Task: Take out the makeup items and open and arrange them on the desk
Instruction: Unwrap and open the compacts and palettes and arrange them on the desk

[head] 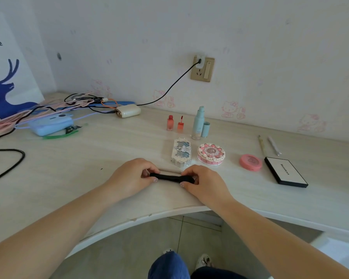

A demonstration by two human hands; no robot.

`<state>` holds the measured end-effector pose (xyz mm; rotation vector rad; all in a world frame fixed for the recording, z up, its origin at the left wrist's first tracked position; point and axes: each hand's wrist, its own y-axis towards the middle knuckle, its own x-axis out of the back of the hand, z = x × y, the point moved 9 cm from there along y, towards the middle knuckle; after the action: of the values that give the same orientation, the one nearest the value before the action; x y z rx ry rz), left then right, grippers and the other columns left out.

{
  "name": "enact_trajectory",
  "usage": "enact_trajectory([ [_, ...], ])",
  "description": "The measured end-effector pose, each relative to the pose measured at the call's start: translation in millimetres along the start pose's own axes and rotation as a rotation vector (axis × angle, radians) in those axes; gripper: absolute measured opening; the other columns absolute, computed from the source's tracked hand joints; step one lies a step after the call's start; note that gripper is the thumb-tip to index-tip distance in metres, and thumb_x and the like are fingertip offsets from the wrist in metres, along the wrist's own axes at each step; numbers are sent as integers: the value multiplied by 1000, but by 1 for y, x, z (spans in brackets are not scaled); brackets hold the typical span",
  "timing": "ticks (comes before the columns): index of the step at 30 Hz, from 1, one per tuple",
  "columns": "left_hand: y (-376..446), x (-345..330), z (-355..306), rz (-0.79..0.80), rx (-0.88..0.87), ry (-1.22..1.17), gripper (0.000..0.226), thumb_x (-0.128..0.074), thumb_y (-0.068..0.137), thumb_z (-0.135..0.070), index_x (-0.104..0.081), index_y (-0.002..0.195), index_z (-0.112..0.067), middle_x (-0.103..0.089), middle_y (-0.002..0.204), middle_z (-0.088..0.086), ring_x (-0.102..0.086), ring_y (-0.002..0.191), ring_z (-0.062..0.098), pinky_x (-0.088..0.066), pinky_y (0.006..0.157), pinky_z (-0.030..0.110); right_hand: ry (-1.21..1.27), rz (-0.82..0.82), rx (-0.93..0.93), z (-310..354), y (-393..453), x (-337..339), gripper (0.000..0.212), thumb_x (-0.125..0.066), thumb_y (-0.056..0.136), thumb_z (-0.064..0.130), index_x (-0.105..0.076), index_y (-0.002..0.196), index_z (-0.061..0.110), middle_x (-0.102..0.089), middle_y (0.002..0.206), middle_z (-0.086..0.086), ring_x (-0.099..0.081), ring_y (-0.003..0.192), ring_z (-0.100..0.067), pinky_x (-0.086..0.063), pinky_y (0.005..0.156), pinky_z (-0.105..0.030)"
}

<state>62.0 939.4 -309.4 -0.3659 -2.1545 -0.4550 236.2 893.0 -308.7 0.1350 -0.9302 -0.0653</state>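
You are gripping a slim black tube (170,176) at both ends, left hand (133,177) and right hand (205,183) closed on it, just above the pale wood-grain counter (89,170). Lying just beyond are an ornate silver-blue case (181,152), a round cake-shaped compact (211,154), a pink disc compact (250,162) and a flat black-rimmed palette (285,171); cables (48,109) are sprawling far left.

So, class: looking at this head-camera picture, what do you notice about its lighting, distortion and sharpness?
Head view: soft, even daylight with only faint shadows under the hands; the wide lens bows the desk edge into a curve; the silver-blue case and black palette read fairly sharp, but the lettering on that palette is too small to read; the black tube shows little detail.
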Motion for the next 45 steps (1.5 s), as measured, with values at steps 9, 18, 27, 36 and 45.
enact_trajectory([
  [9, 0, 2, 5, -19, 17, -94, 21, -74, 78, -19, -66, 94, -31, -60, 93, -13, -56, 83, -2, -36, 71, 4, 159, -46, -25, -8, -2, 3, 30, -70, 80, 29, -60, 108, 30, -59, 94, 13, -50, 68, 0, -40, 70, -14],
  [18, 23, 12, -49, -144, -45, -293, 30, -69, 80, -10, -62, 83, -39, -65, 95, -11, -57, 87, -2, -39, 66, 6, 552, -192, -202, -49, -9, 47, 20, -66, 85, 26, -55, 97, 36, -62, 90, 7, -58, 76, -11, -51, 76, -32],
  [27, 118, -75, -184, 130, -159, -441, 21, -66, 84, -6, -65, 102, -17, -63, 94, -8, -60, 80, 7, -44, 67, 3, 669, -477, -414, -176, -3, 171, 27, -55, 91, 16, -57, 118, 19, -61, 97, 5, -61, 89, -15, -50, 96, -44],
  [36, 223, -160, -219, 205, 70, -507, 37, -61, 87, -15, -55, 124, -17, -61, 116, 1, -59, 100, 18, -49, 88, 29, 956, -391, -591, -238, 53, 187, 37, -51, 93, 13, -52, 130, 14, -55, 109, -4, -54, 104, -17, -43, 85, -32],
  [45, 258, -222, -214, 308, 266, -752, 44, -52, 86, 4, -51, 126, -14, -61, 110, 11, -63, 101, 31, -51, 90, 42, 802, -241, -601, -250, 105, 162, 18, -47, 92, 8, -60, 104, 9, -46, 79, -2, -43, 67, -12, -40, 70, -31],
])
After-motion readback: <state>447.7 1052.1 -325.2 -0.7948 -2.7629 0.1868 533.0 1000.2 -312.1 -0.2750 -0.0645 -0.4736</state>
